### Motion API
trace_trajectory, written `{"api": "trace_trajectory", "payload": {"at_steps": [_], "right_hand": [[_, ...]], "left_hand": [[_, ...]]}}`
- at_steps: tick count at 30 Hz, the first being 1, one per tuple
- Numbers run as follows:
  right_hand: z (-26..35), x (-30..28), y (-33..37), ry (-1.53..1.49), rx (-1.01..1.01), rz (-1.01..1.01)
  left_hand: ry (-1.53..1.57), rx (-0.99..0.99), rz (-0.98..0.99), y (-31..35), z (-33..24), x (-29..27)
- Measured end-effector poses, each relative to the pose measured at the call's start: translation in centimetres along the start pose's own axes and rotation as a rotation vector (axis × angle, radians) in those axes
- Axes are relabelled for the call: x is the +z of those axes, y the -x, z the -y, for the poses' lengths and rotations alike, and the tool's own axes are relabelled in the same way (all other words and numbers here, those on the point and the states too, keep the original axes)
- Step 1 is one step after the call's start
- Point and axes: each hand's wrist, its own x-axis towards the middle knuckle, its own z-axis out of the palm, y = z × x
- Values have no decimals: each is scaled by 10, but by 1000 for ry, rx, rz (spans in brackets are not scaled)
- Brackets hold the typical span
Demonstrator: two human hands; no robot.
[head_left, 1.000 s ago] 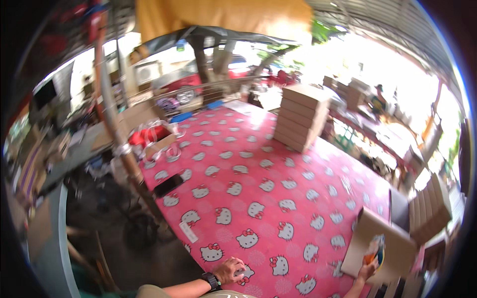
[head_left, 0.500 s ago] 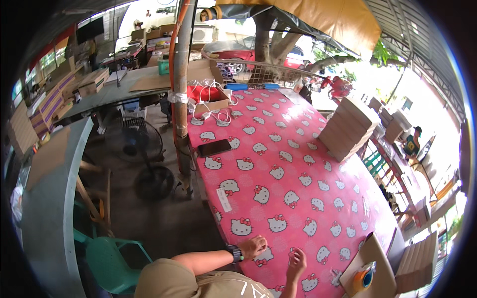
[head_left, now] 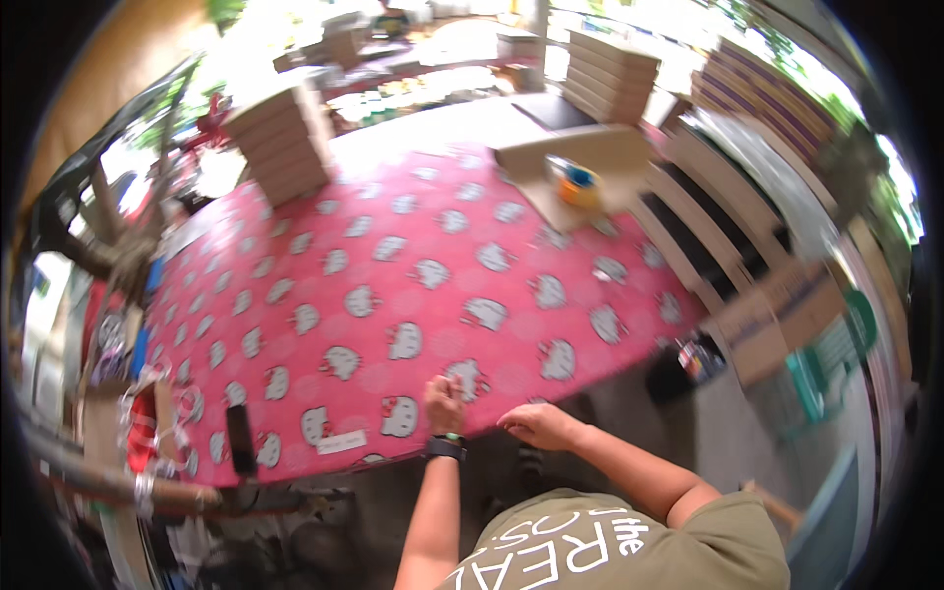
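My left hand (head_left: 445,399), a dark watch (head_left: 445,447) on its wrist, is over the near edge of a table with a pink cat-patterned cover (head_left: 447,344). Its fingers are curled in, and whatever they may hold is hidden. Just right of it, my right hand (head_left: 547,427) hovers at the same edge with loosely bent fingers reaching leftward, nothing visible in them. Left of my hands, a white paper strip (head_left: 341,442) and a dark phone (head_left: 240,441) lie on the cover. Beyond, an orange and blue tape dispenser (head_left: 578,189) sits on a cardboard sheet (head_left: 629,155).
Stacks of flat boxes stand at the table's far left (head_left: 280,147) and far right (head_left: 610,77). Cartons (head_left: 777,320) and a green plastic chair (head_left: 831,359) are at the right. A metal post (head_left: 118,484) and an open box with a white cord (head_left: 157,423) border the left.
My view has swung to the right, so the phone, post and box now appear at lower left. My hands have come to the table's near edge, and my right hand's fingers point left.
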Motion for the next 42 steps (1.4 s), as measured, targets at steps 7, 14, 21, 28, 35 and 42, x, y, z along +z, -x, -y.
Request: {"api": "trace_trajectory", "payload": {"at_steps": [7,14,21,28,35,42], "right_hand": [[-27,-9,235,132,1006,-265],[-40,103,471,-270,1699,-641],[-8,187,544,-647,1844,-767],[-25,167,598,-582,1650,-1023],[-9,129,660,-668,1570,-1243],[-75,-19,595,-189,1171,-1164]], "left_hand": [[168,-5,111,15,24,14],[193,15,123,12,1,5],[16,27,206,3,10,14],[-248,205,-65,18,15,32],[-73,102,-124,36,15,66],[-155,-160,-76,71,-76,90]]}}
